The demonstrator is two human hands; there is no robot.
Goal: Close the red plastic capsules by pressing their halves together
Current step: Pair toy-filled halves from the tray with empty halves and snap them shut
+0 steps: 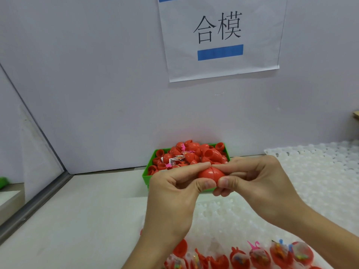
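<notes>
A red plastic capsule [210, 174] is held up in front of me, its two halves joined with a seam showing at the top. My left hand [174, 191] grips its left half with thumb and fingers. My right hand [256, 183] grips its right half the same way, and the two thumbs meet below the capsule. Behind the hands, a green bin [146, 177] holds several loose red capsule halves [196, 154] and small toys. Along the bottom edge, a row of open red halves [258, 256] with toys inside sits in a tray.
A white dimpled plastic tray [318, 171] covers the table at right and under the hands. A paper sign [221, 35] hangs on the pale wall. A metal-edged partition [38, 191] bounds the table at left. Bare white tabletop [87, 220] lies at left.
</notes>
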